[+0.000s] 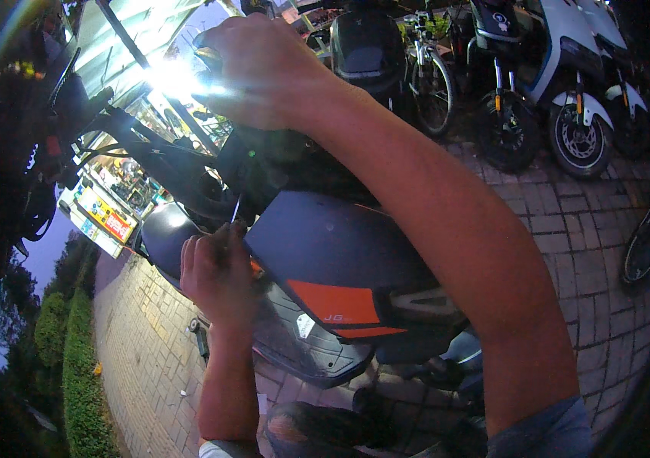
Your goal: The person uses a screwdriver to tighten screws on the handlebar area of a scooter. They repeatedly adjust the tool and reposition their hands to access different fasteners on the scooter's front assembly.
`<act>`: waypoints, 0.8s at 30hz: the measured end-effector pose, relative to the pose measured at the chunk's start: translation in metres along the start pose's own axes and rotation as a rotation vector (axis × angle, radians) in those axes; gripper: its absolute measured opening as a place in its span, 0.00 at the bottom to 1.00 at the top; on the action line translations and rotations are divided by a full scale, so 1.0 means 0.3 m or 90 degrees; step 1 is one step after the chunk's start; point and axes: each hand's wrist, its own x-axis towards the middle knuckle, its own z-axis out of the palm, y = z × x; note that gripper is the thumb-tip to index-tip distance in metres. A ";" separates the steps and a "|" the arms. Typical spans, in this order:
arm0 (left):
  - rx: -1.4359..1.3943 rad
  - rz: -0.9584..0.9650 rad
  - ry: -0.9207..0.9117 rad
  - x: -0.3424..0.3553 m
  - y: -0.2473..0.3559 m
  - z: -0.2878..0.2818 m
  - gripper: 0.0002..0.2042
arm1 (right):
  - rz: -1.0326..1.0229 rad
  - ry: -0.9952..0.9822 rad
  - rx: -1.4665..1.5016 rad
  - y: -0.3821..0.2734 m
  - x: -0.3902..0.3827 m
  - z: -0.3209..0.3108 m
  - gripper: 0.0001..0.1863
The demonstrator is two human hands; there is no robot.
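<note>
A dark grey scooter with orange trim (325, 237) lies across the middle of the view, its ribbed black footboard (325, 355) below the body panel. My left hand (214, 271) is closed on a thin metal-shafted tool (235, 210) that points upward beside the front of that panel. Higher up, my right hand (260, 72) is closed near the handlebar area, its fingers curled on something dark that glare makes hard to make out; my forearm crosses in front of the scooter.
Parked scooters (577, 114) and a bicycle (433, 91) line the back right. A lit shopfront with signs (111, 221) glares behind the handlebar (92, 114). A green hedge (73, 366) edges the brick pavement (134, 343) on the left. A wheel (638, 252) shows at the far right.
</note>
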 end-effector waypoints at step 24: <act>0.097 0.123 -0.182 0.192 -0.030 -0.102 0.06 | 0.060 -0.007 0.054 -0.019 0.000 -0.017 0.22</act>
